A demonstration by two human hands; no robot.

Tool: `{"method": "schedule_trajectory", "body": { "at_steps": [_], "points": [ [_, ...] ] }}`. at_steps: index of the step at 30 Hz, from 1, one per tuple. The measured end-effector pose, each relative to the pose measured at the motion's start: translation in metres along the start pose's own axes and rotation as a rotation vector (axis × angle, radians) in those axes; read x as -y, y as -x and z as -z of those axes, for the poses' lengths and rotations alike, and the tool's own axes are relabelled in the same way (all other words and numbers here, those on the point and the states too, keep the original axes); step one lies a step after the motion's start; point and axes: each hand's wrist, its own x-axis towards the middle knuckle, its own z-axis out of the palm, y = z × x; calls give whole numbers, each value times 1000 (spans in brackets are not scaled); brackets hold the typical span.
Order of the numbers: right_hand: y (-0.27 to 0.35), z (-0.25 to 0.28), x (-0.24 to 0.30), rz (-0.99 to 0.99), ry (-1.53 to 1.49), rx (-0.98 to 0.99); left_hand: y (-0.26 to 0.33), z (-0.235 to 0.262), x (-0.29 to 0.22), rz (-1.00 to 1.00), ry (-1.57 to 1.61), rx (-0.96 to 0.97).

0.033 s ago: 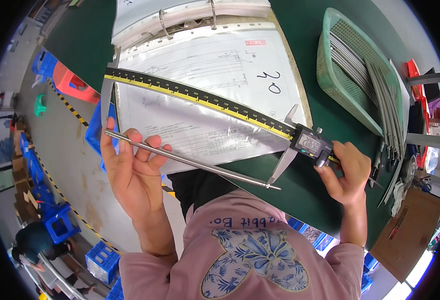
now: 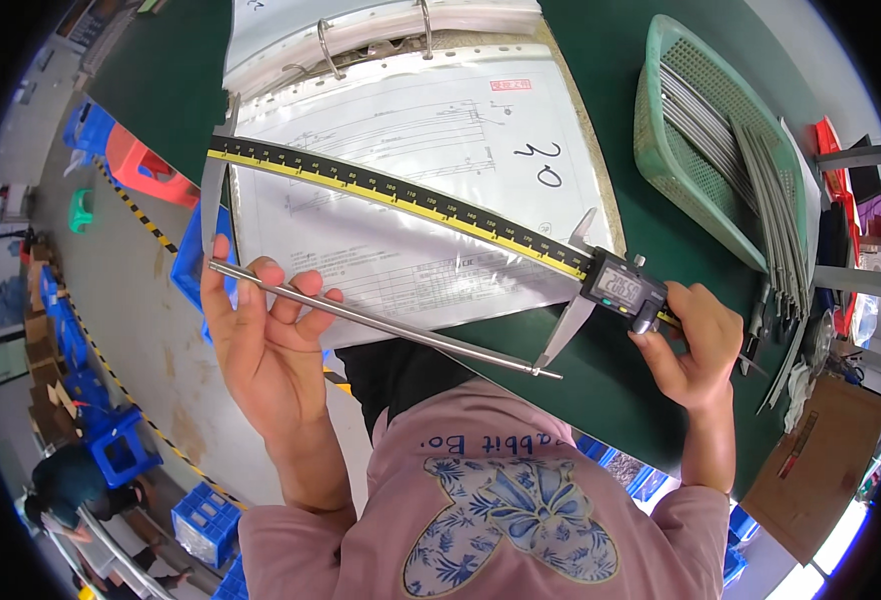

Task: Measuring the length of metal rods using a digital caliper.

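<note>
A slim metal rod (image 2: 391, 323) slants down to the right, its left end gripped between the thumb and fingers of my left hand (image 2: 271, 340). Above it a long digital caliper (image 2: 411, 205) with a black and yellow scale is spread wide. My right hand (image 2: 696, 345) grips the caliper by its slider, next to the small display (image 2: 621, 286). One long jaw (image 2: 568, 335) meets the rod near its stepped right end. The other jaw (image 2: 215, 200) reaches down to the rod's left end, where my fingertips partly hide the contact.
Beneath the caliper lies an open ring binder (image 2: 401, 110) with a drawing in a clear sleeve. A green plastic basket (image 2: 651, 130) of metal rods stands at the right of the green table (image 2: 601, 120). A cardboard box (image 2: 826, 460) is at lower right; a person (image 2: 76, 490) bends at far left.
</note>
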Motion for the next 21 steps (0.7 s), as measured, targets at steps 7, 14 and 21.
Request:
{"method": "schedule_trajectory", "body": {
  "at_steps": [7,14,21],
  "points": [
    [0,-2,-2,3,-11,-8,-2,1,0,8,-1,9],
    [-1,-1,0,9,-4,-18,-2,3,0,14,40,34],
    [0,-1,1,9,-4,-16,-2,5,0,8,61,49]
  ]
}}
